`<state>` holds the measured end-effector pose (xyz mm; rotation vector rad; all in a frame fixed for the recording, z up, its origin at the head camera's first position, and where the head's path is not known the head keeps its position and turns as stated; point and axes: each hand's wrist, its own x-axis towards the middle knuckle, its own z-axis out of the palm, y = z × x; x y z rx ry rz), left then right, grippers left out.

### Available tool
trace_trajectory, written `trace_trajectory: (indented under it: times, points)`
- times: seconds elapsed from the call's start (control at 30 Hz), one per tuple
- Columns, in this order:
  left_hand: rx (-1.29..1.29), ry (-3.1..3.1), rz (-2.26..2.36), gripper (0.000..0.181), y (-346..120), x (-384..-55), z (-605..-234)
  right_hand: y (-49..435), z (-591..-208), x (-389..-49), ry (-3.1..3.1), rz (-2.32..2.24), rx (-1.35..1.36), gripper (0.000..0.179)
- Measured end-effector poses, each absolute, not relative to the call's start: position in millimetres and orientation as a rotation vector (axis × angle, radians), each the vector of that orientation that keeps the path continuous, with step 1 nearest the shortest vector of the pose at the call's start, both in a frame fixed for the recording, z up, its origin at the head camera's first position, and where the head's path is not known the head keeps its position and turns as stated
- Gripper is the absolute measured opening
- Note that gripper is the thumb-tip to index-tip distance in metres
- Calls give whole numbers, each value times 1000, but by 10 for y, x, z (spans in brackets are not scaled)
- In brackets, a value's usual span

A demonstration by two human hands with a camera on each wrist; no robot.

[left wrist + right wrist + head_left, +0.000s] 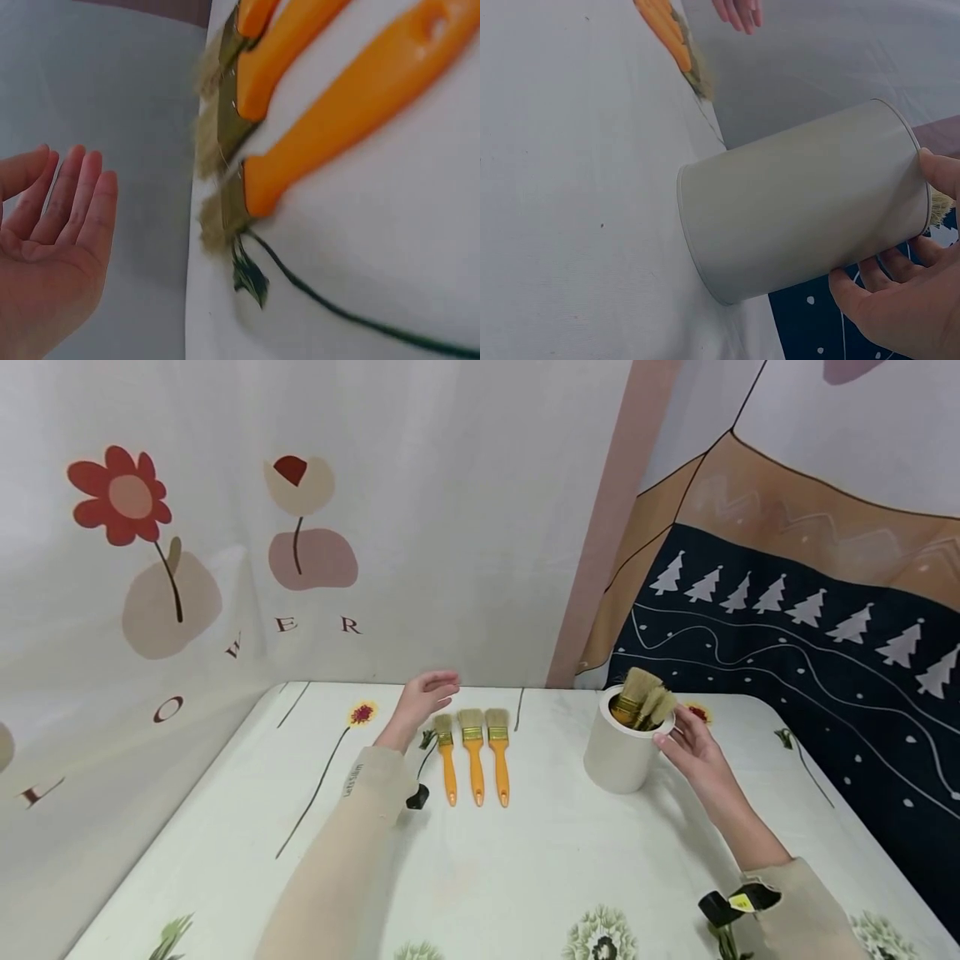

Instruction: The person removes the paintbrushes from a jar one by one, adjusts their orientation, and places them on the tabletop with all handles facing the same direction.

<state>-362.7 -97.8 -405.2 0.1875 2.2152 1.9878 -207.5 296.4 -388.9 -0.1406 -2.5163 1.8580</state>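
Three paintbrushes with orange handles, among them a middle brush (476, 758), lie side by side with their bristles toward the back. Just left of and above their bristle ends, my left hand (424, 702) holds nothing; its fingers look loosely bent in the left wrist view. A white cylindrical container (619, 755) stands upright at the right of the table, with several paintbrushes (641, 697) sticking out bristles up. My right hand (699, 752) grips its right side near the rim, the thumb (939, 169) at the rim and the fingers along the wall. The brushes' handles are hidden inside.
A white cloth (540, 860) with printed flowers covers the table. Behind it hangs a pale curtain (465, 527) with flower prints, and on the right a dark fabric (750, 643) with printed trees. Both wrists carry small black devices, one black device (417, 797) close to the brushes.
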Motion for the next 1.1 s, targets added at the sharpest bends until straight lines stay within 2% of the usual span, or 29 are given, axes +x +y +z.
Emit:
trace_trajectory:
  times: [0.3, 0.77, 1.1]
  points:
    - [306, 2141, 2014, 38, -495, -3562, -3950, 2975, -3894, -2089, -2516, 1863, -154, 85]
    - [504, 2112, 1936, 33, 575, -3398, -3845, 2997, -3902, -2077, -2516, 1857, -161, 84]
    - [575, 2240, 1841, 34, 1030, -3284, -3830, 2988, -3934, -2078, -2513, 1859, -129, 83]
